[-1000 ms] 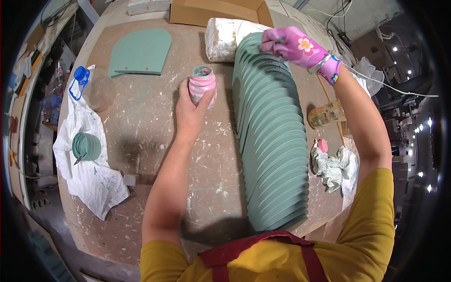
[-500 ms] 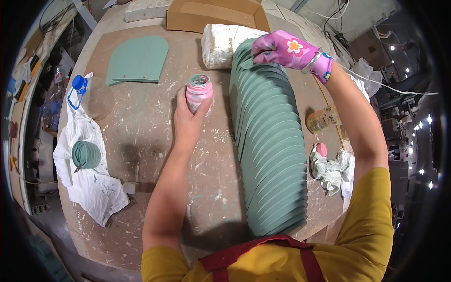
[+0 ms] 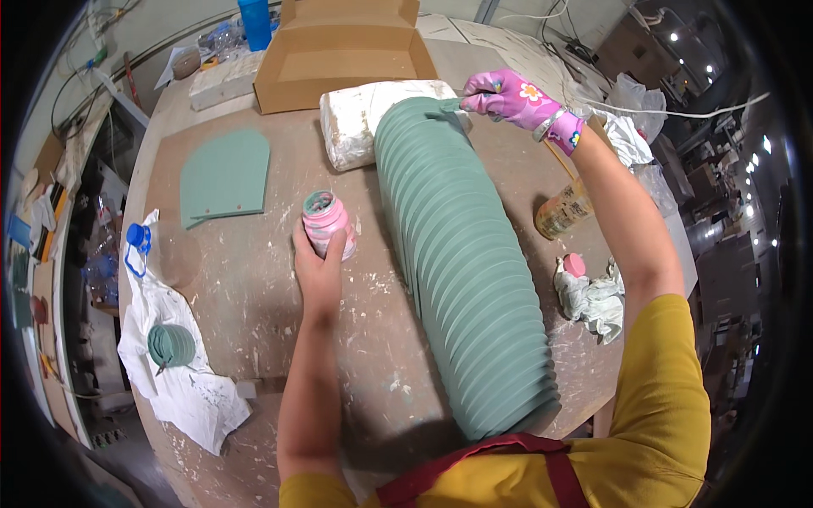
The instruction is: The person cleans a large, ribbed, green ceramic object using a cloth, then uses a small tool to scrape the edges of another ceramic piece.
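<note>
A row of thin green panels with rounded tops (image 3: 461, 262) stands closely overlapped, running from the white block (image 3: 345, 140) toward me. At its far end is my right hand (image 3: 512, 103), in a pink flowered glove. Its fingers are closed on a small green-coated piece (image 3: 449, 107), seemingly against the farthest panel; whether it is cloth or sponge I cannot make out. My bare left hand (image 3: 320, 271) wraps round a pink jar (image 3: 326, 224), open-topped and smeared green inside, left of the row. One separate green panel (image 3: 227, 173) lies flat farther left.
A green-coated cup (image 3: 172, 345) and a blue-capped bottle (image 3: 138, 237) are on a white cloth (image 3: 190, 406) at left. To the right are a stained jar (image 3: 566, 207), a pink lid (image 3: 574, 264) and a crumpled rag (image 3: 593, 300). A cardboard box (image 3: 343, 63) stands behind.
My right hand has shifted to the right side of the far panel, with the green piece reaching out from its fingers. The view has moved; my left hand still holds the jar.
</note>
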### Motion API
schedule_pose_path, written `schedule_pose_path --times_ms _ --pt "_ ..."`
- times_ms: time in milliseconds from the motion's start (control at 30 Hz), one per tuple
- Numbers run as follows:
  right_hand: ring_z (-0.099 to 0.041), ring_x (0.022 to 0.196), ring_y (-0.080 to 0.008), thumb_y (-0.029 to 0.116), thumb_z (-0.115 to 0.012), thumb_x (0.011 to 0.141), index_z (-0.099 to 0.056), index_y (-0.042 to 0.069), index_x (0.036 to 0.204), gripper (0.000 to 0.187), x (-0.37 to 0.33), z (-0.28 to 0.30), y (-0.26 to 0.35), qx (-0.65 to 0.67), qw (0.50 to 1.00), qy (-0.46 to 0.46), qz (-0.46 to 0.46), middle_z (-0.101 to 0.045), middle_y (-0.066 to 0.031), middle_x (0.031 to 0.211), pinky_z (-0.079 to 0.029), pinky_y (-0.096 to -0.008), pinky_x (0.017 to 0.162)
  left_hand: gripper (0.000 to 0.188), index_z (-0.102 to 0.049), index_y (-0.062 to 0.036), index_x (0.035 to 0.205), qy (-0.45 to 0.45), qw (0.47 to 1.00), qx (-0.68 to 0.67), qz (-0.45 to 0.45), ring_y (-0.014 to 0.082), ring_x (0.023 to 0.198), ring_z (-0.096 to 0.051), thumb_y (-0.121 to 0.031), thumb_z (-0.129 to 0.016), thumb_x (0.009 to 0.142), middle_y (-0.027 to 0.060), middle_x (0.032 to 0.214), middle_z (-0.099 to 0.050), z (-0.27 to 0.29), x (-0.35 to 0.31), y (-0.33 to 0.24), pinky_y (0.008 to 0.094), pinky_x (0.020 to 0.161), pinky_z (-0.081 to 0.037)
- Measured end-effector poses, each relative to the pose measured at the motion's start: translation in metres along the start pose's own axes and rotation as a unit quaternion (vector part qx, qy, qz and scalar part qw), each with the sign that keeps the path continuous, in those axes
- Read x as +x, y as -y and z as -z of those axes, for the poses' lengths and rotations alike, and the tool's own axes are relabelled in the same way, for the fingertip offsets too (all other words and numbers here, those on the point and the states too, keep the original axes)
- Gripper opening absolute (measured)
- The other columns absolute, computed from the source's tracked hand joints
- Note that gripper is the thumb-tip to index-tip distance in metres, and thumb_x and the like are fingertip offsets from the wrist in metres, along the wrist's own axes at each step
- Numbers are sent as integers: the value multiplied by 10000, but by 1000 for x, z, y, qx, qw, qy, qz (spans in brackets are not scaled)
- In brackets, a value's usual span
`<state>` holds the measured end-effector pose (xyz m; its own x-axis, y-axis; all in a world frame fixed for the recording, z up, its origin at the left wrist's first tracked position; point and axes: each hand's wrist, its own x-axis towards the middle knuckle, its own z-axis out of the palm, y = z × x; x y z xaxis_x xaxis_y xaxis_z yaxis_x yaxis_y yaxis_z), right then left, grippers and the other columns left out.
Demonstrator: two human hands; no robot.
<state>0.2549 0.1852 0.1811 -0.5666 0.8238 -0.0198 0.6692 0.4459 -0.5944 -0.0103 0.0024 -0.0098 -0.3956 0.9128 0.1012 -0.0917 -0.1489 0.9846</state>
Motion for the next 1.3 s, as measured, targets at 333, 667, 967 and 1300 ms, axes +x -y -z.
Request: schedule_pose_path --times_ms 333,667,967,1300 --pt "-630 716 -188 224 -651 858 -673 52 957 199 33 -22 31 -117 981 31 151 -669 -89 788 -487 -329 659 493 -425 37 1290 17 1000 0 -16 196 1066 -551 -134 -640 880 135 1166 -573 1 1 -3 329 931 -434" --pt "-636 762 -237 181 -669 817 -681 49 890 151 60 -39 52 -221 965 102 101 -672 -110 810 -472 -348 699 518 -427 40 1290 10 999 20 -24 218 1065 -554 -186 -655 884 146 1175 -572 2 1 1 343 936 -431" --pt "-644 801 -255 113 -622 823 -642 20 942 152 44 -37 46 -131 984 71 96 -674 -112 818 -486 -335 739 528 -425 40 1299 12 999 20 -25 230 1076 -555 -185 -656 882 156 1176 -574 3 2 5 348 950 -421" --pt "-649 774 -283 207 -657 854 -642 65 965 181 26 -22 18 -87 994 -32 59 -677 -95 853 -490 -369 690 513 -423 49 1296 22 1000 0 -11 198 1065 -557 -150 -648 879 143 1167 -578 3 1 -2 329 929 -437"
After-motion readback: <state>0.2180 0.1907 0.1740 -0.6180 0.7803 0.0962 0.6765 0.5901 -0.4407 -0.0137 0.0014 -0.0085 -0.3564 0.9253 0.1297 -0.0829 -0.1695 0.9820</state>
